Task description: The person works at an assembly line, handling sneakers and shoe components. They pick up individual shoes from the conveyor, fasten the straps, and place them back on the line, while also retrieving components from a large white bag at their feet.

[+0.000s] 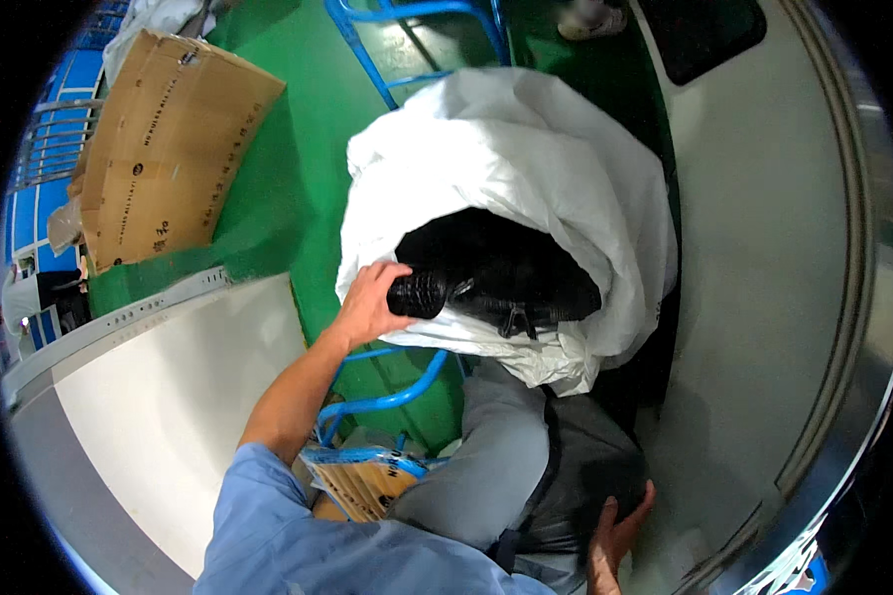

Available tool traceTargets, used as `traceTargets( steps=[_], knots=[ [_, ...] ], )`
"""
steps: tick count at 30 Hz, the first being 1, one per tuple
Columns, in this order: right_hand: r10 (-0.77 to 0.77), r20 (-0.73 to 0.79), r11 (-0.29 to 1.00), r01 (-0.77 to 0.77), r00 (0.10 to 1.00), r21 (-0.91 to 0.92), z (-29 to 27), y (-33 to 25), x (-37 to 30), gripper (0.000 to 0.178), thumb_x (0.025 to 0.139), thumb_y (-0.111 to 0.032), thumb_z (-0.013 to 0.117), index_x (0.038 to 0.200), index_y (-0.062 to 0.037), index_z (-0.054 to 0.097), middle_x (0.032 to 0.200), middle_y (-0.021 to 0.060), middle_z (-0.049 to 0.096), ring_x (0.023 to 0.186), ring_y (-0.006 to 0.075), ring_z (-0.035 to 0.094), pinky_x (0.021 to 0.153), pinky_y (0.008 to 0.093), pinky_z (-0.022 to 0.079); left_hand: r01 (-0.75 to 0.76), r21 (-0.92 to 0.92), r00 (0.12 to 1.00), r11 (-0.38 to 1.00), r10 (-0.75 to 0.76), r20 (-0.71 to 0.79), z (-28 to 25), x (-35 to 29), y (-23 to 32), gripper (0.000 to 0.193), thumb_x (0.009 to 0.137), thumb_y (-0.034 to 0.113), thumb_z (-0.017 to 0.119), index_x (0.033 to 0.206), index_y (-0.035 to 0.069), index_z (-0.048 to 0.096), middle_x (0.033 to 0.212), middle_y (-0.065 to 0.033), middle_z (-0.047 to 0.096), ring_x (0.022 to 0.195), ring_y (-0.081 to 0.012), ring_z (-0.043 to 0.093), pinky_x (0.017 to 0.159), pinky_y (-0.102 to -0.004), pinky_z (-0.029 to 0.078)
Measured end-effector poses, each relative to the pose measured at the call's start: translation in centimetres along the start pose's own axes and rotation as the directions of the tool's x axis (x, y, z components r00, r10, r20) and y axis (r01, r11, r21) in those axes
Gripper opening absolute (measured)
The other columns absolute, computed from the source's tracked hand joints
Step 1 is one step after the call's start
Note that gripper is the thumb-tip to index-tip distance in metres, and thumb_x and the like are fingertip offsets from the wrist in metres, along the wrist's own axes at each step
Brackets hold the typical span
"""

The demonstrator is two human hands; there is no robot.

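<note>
A large white sack [496, 149] stands before me with its mouth gaping toward me. Black goods with a glossy, wrinkled, leather-like surface [506, 268] fill the opening, and a metal zipper pull [513, 319] shows at their near side. My left hand [369, 305] is closed around the rounded, textured black end [417, 295] at the left of the opening. Down by my right thigh, over dark grey cloth [585, 486], my right hand [620, 531] has thumb and fingers apart with nothing seen between them.
A pale panel [764, 258] runs along my right, and a white-topped surface [179, 387] lies to the left. Blue tubular frames [392, 402] stand on the green floor [308, 198]. A big cardboard box [174, 149] is at the far left; a shoe [591, 18] shows at the top.
</note>
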State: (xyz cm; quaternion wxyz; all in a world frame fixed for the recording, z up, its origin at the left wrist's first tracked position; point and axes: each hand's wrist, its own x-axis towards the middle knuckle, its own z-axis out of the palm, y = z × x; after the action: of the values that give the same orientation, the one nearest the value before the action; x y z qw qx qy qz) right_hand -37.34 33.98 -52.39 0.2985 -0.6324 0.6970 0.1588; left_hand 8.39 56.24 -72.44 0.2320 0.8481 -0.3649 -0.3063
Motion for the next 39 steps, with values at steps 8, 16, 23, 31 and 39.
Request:
traceTargets(
  steps=[8, 16, 23, 31, 39],
  knots=[
    [-0.511, 0.1, 0.444, 0.163, 0.854, 0.881, 2.0, -15.4, 1.1, 0.09, 0.097, -0.042, 0.073, 0.163, -0.0032, 0.025, 0.162, 0.0204, 0.038, 0.145, 0.0346, 0.043, 0.121, 0.0481, 0.033, -0.566, 0.441, 0.673, 0.696, 0.7, -0.241, -11.6, -4.9, 17.8, 0.067, 0.064, 0.017, 0.089, 0.125, 0.022, 0.063, 0.141, -0.0167, 0.054, 0.124, -0.0422, 0.056, 0.09, -0.055, 0.048],
    [-0.656, 0.434, 0.021, -0.56, 0.618, 0.829, 0.6, -25.5, -3.6, 0.031, 0.101, -0.025, 0.069, 0.125, -0.0066, 0.063, 0.112, 0.0072, 0.072, 0.101, 0.0197, 0.071, 0.094, 0.0375, 0.058, -0.766, 0.467, 0.468, 0.442, 0.881, -0.066, -17.0, -8.0, 25.6, 0.036, 0.09, 0.034, 0.074, 0.123, 0.04, 0.063, 0.147, -0.0026, 0.052, 0.131, -0.0288, 0.051, 0.099, -0.0479, 0.046],
    [-0.739, 0.035, -0.163, -0.229, 0.673, 0.96, -5.7, -25.8, -5.3, 0.06, 0.088, -0.04, 0.074, 0.132, -0.0006, 0.058, 0.125, 0.0202, 0.067, 0.118, 0.038, 0.067, 0.099, 0.0547, 0.058, -0.506, -0.481, 0.863, 0.716, 0.417, -0.286, -20.1, -12.6, 30.2, 0.129, 0.061, 0.046, 0.101, 0.163, 0.014, 0.03, 0.165, -0.0257, 0.029, 0.15, -0.0415, 0.037, 0.116, -0.0538, 0.041],
    [-0.702, -0.432, -0.357, 0.246, 0.566, 0.901, -10.7, -26.5, -10.8, 0.09, 0.082, -0.049, 0.083, 0.148, -0.0064, 0.039, 0.139, 0.0181, 0.054, 0.126, 0.0378, 0.061, 0.103, 0.0527, 0.056, -0.218, -0.963, 0.948, 0.161, 0.269, -0.17, -16.6, -13.4, 35.8, 0.109, 0.072, -0.009, 0.089, 0.157, 0.01, 0.025, 0.147, -0.0123, 0.048, 0.133, -0.0232, 0.055, 0.111, -0.0412, 0.05],
    [-0.46, -0.704, -0.101, 0.756, 0.541, 0.647, -17.9, -15.6, -11.3, 0.067, 0.098, -0.035, 0.069, 0.15, -0.0005, 0.045, 0.145, 0.0187, 0.055, 0.129, 0.0292, 0.058, 0.105, 0.0431, 0.05, -0.65, -0.753, 0.702, 0.103, 0.462, -0.542, -26.8, -3.4, 48.4, 0.095, 0.075, -0.006, 0.085, 0.153, 0.004, 0.031, 0.142, -0.0145, 0.053, 0.131, -0.025, 0.058, 0.112, -0.0406, 0.049]
  ],
)
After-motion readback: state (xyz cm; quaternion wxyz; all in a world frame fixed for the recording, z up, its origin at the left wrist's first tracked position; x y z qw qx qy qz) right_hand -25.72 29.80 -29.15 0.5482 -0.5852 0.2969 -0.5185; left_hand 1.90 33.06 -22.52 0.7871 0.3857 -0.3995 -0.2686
